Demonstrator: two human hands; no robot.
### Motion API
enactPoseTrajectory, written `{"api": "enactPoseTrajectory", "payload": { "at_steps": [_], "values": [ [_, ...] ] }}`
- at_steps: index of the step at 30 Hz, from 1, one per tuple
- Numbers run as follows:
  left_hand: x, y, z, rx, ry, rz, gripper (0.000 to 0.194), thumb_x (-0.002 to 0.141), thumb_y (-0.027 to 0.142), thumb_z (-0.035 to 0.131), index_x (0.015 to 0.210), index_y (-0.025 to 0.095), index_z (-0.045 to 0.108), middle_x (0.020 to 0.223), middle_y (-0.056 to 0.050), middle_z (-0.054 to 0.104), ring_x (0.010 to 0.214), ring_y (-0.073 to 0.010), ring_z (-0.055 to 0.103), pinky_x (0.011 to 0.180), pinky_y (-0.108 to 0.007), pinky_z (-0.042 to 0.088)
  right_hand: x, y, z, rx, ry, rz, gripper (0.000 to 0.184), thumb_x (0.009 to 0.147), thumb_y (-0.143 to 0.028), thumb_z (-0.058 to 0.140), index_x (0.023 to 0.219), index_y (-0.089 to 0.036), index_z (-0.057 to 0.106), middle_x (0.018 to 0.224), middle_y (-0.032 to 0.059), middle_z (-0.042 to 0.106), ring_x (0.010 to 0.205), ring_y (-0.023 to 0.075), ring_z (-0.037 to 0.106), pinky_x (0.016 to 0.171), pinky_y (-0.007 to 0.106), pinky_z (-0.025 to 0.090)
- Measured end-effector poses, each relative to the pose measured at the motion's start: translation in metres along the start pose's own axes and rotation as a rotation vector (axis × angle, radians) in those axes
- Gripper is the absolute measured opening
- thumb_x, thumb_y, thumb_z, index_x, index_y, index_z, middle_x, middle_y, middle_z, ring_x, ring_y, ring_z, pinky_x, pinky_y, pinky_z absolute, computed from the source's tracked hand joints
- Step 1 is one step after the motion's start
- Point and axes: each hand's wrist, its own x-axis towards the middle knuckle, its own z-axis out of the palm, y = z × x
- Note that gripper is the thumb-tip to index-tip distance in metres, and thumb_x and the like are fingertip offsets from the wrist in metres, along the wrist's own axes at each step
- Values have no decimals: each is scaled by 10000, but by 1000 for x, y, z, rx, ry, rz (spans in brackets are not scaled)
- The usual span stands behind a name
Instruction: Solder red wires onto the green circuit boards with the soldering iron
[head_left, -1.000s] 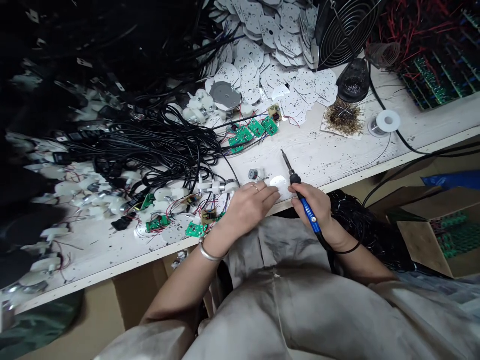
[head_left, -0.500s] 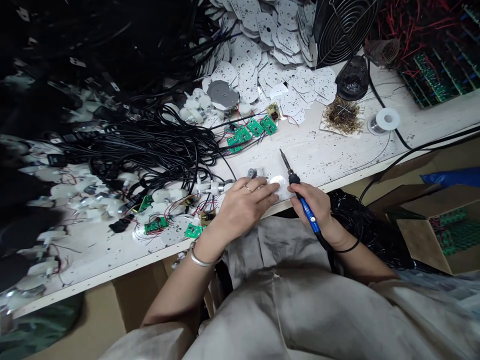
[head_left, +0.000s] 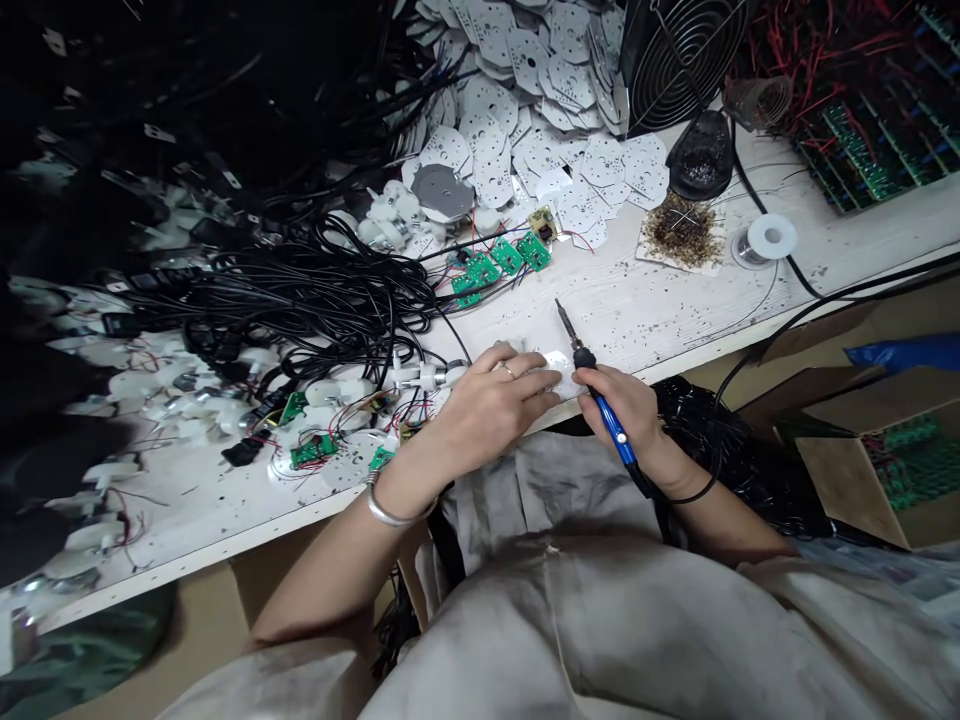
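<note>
In the head view my right hand [head_left: 627,412] is wrapped round the blue handle of a soldering iron [head_left: 616,430]. Its bare metal tip points up and away, clear of the bench top. My left hand [head_left: 499,405] is closed at the bench's front edge, its fingertips on a small white circuit board [head_left: 557,372]. That board lies between the two hands, partly covered by my left fingers. What is under the left palm is hidden. Just left of that hand lies a white plastic part [head_left: 427,374] with a shaft.
White circuit boards [head_left: 491,130] are heaped at the back, beside a black fan [head_left: 686,65]. A solder spool [head_left: 772,238] and a residue-covered pad [head_left: 682,235] sit at the right. Black cables [head_left: 322,290] and small green boards [head_left: 480,270] lie leftward.
My left hand has shifted slightly, its fingers now covering the small grey part that showed behind them. My right hand and the soldering iron have barely moved.
</note>
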Motion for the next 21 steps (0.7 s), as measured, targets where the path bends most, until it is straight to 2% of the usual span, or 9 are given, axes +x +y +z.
{"api": "enactPoseTrajectory", "payload": {
  "at_steps": [3, 7, 11, 14, 17, 21],
  "values": [
    [-10, 0, -10, 77, 30, 28, 258, 1008, 241, 479, 1133, 289, 699, 1276, -13, 678, 1189, -239, 586, 963, -419, 416, 0, 0, 0, -4, 18, -19, 372, 923, -168, 576, 1290, -201, 520, 999, 77, 743, 917, 208, 724, 784, 311, 599],
    [-10, 2, -18, 230, 0, 62, 231, 998, 238, 504, 1075, 259, 721, 1293, -30, 654, 1192, -251, 575, 965, -414, 423, 1, -1, 0, -12, 14, -7, 362, 930, -166, 568, 1285, -210, 512, 991, 64, 744, 898, 200, 724, 764, 307, 600],
    [0, 6, -17, 268, -75, 109, 212, 990, 197, 510, 955, 185, 719, 1191, -52, 682, 1082, -218, 598, 897, -370, 450, 1, -1, 1, 1, 8, -5, 365, 932, -162, 562, 1290, -208, 504, 999, 69, 742, 915, 201, 723, 786, 310, 602],
    [3, 4, -13, 211, -78, 139, 222, 993, 166, 491, 937, 182, 705, 1086, -55, 706, 1007, -200, 608, 823, -350, 449, 0, -1, 2, 5, 12, -1, 363, 928, -160, 565, 1285, -203, 513, 997, 72, 742, 917, 207, 721, 794, 314, 597],
    [-1, 0, -6, 88, 52, 109, 209, 1014, 209, 478, 1007, 210, 688, 923, -17, 724, 924, -171, 626, 787, -326, 444, -1, 0, 3, -3, 20, 2, 370, 928, -163, 565, 1293, -203, 517, 989, 68, 741, 912, 206, 720, 792, 310, 592],
    [-10, 8, 12, -92, 359, -182, 94, 961, 256, 608, 999, 195, 669, 809, -1, 714, 820, -145, 635, 789, -308, 455, -1, 0, 3, -8, 28, -6, 385, 922, -160, 577, 1301, -200, 517, 996, 69, 741, 917, 206, 720, 789, 306, 591]
  ]
}}
